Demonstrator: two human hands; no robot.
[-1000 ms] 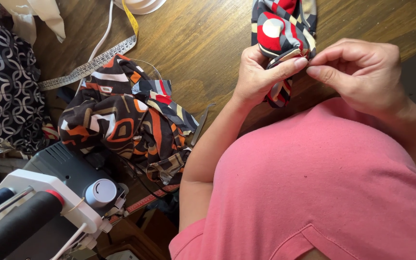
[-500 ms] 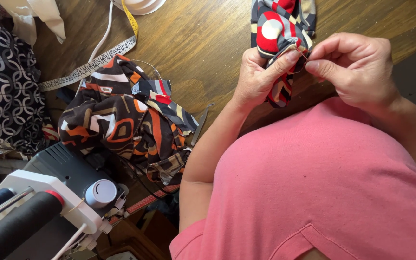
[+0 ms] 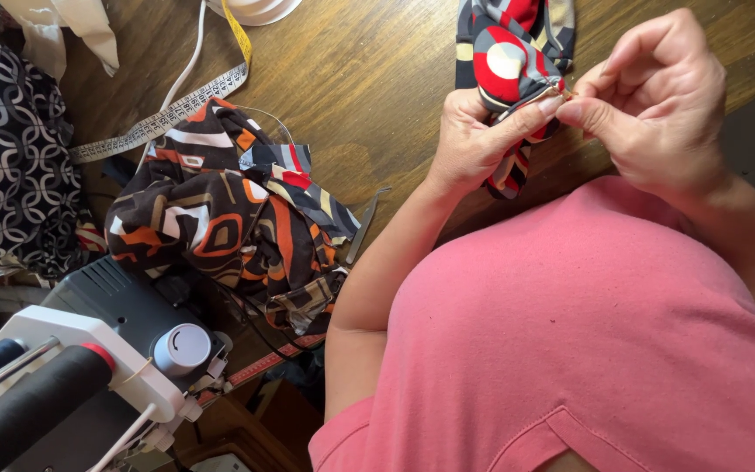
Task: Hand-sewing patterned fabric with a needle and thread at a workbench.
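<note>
My left hand [image 3: 481, 140] grips a folded piece of patterned fabric [image 3: 510, 54] in red, black, grey and cream, held over the wooden table [image 3: 377, 96]. My right hand [image 3: 657, 96] pinches the fabric's edge between thumb and forefinger, where a small thin metal item, perhaps a pin or needle, shows at the fingertips. Both hands meet at that edge. A pink shirt [image 3: 587, 350] fills the lower right.
A crumpled heap of brown, orange and black patterned fabric [image 3: 229, 218] lies at centre left, with a measuring tape [image 3: 163, 118] behind it. A black-and-white patterned cloth [image 3: 6, 166] sits at far left. A sewing machine with a thread spool [image 3: 72, 385] stands at lower left. Metal tweezers or scissors [image 3: 362, 223] lie beside the heap.
Both hands have lifted slightly away from the body with the fabric. The right fingers have shifted along the fabric edge.
</note>
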